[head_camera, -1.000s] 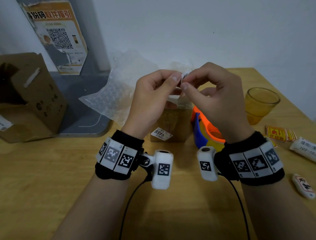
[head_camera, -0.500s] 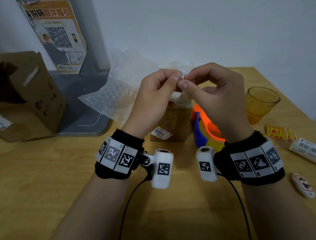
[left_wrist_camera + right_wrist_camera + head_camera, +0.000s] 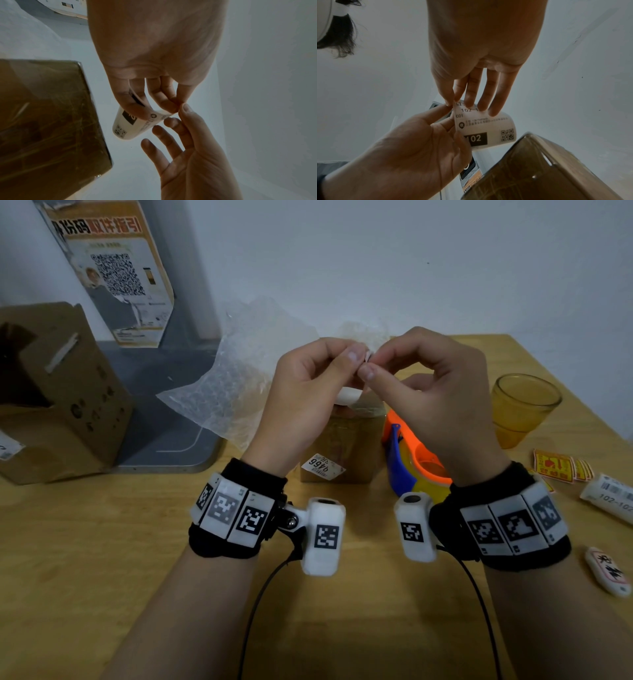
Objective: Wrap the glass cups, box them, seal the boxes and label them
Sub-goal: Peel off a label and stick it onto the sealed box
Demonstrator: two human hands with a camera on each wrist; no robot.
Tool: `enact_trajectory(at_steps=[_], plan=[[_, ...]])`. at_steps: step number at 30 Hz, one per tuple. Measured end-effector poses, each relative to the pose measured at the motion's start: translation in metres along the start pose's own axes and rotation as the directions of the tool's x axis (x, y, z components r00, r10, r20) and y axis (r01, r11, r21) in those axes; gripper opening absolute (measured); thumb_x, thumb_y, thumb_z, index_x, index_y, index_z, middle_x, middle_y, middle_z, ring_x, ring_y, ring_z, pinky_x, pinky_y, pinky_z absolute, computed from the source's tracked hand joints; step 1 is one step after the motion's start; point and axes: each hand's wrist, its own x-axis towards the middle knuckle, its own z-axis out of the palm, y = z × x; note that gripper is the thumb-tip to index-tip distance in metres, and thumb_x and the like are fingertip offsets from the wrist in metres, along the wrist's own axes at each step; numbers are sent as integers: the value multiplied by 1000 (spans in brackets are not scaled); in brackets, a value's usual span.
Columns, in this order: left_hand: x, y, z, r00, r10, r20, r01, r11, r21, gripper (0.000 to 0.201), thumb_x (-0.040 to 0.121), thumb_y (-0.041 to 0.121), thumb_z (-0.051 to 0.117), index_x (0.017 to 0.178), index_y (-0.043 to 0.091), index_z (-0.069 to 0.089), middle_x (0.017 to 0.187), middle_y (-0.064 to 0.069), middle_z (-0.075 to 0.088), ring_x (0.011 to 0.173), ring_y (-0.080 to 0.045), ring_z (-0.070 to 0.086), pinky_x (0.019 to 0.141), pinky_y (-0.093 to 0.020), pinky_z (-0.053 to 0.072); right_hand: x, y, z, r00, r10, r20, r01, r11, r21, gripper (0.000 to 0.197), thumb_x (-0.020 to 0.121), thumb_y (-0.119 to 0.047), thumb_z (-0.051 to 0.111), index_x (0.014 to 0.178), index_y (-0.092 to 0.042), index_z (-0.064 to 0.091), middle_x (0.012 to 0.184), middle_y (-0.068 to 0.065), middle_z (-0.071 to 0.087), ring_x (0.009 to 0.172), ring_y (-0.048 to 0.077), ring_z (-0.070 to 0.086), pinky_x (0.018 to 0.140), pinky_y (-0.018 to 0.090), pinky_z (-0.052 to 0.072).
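My left hand [image 3: 305, 398] and right hand [image 3: 435, 395] pinch one corner of a curled white label [image 3: 485, 127], thumb tips meeting up high. My right hand's other fingers are spread loose. From my head I see only a white sliver of it. The right wrist view shows "102" and a square code. The taped brown box [image 3: 342, 446] sits just below on the table [image 3: 102, 542], and the yellow glass cup [image 3: 522, 405] stands far right.

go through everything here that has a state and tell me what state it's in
Label: curled, pinched by both hands at one corner.
Left hand: holds the label.
Right hand: pinches the label's corner.
Small box: taped shut, stickered.
Big box: open.
Cup: upright, unwrapped.
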Motion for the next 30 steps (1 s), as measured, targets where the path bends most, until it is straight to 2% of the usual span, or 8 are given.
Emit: enact_trajectory(at_steps=[5, 12, 15, 18, 20, 23, 28, 30], plan=[[1, -1, 0, 1000, -5, 20, 4, 1000, 15, 18, 105, 13, 54, 95, 9, 69, 75, 10, 69, 73, -4, 68, 56, -26, 55, 0, 2, 0, 1000, 3, 5, -3, 1000, -10, 8, 89, -14, 78, 91, -8, 74, 87, -2, 72, 81, 10, 68, 54, 45, 54], [3, -4, -1, 998, 25, 52, -26, 1000, 10, 23, 105, 11, 53, 88, 16, 68, 78, 13, 65, 76, -1, 62, 57, -25, 52, -1, 1, 1, 999, 22, -31, -22, 1000, 12, 17, 89, -26, 80, 90, -10, 74, 85, -6, 73, 80, 13, 70, 56, 48, 56], [3, -6, -1, 997, 56, 49, -58, 998, 34, 24, 104, 11, 55, 87, 19, 69, 80, 8, 64, 75, -2, 59, 57, -27, 50, -2, 1, 1, 998, 41, -51, -40, 999, 18, 18, 89, -29, 79, 89, -11, 75, 83, -7, 74, 80, 14, 71, 55, 51, 57], [4, -8, -2, 994, 98, 43, -100, 993, 60, 23, 104, 11, 56, 87, 19, 70, 84, -3, 61, 76, -6, 56, 57, -31, 48, -1, 3, 1, 998, 43, -49, -43, 999, 15, 14, 91, -25, 78, 90, -11, 77, 83, -3, 75, 80, 17, 71, 54, 54, 57], [4, -8, -2, 994, 104, 43, -107, 992, 68, 22, 104, 11, 56, 88, 18, 69, 81, -3, 59, 74, -7, 55, 56, -31, 47, -1, 4, 1, 998, 42, -50, -42, 999, 14, 11, 93, -21, 76, 90, -10, 77, 83, 0, 75, 79, 17, 71, 53, 54, 56], [4, -8, -1, 994, 95, 50, -98, 993, 64, 23, 105, 10, 53, 87, 16, 67, 76, 2, 56, 73, -7, 53, 54, -28, 45, -1, 5, 2, 996, 63, -58, -61, 998, 26, 11, 94, -15, 73, 90, -6, 76, 83, 2, 75, 78, 18, 71, 53, 53, 56], [6, -9, -2, 999, 35, -13, -34, 998, 47, 27, 106, 11, 49, 84, 12, 64, 72, 5, 61, 73, -12, 56, 49, -25, 47, 1, 8, 2, 989, 120, -92, -115, 992, 57, 9, 93, -15, 70, 86, -10, 74, 79, 2, 73, 78, 24, 72, 64, 51, 60], [6, -10, -4, 998, -3, -57, 6, 999, 51, 28, 107, 13, 48, 84, 10, 64, 73, 3, 64, 74, -13, 59, 47, -25, 47, 2, 9, 1, 981, 164, -102, -155, 984, 84, 11, 94, -14, 69, 83, -15, 72, 76, 4, 72, 75, 26, 71, 64, 47, 62]])
